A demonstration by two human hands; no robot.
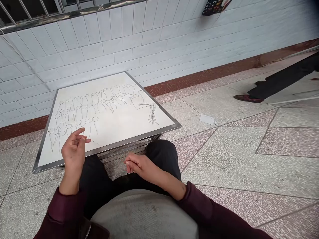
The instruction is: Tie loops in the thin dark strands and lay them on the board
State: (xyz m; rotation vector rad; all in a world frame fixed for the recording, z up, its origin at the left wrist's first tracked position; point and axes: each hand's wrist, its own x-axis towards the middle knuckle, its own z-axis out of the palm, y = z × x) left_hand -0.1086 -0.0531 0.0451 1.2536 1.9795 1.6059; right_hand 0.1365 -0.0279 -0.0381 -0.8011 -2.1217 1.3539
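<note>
My left hand (pixel 74 149) is raised over the near left part of a white-topped table (pixel 119 127) with a grey metal rim. Its thumb and fingers are pinched together, and a thin dark wire (pixel 95 142) runs out from the fingertips to the right. Over my lap, my right hand (pixel 139 165) is closed, its fingers curled in; anything inside them is hidden. Rows of thin wire loops with long tails (pixel 93 119) lie across the tabletop. Toward its right side rests a loose bundle of thin, dark wires (pixel 152 114).
A white tiled wall (pixel 104 49) stands behind the table, with a barred window above. To the right, another person's dark trouser legs (pixel 279 79) and shoes show on the speckled floor. A white piece of paper or card (pixel 206 119) lies on that floor. A patterned bag (pixel 216 6) hangs above.
</note>
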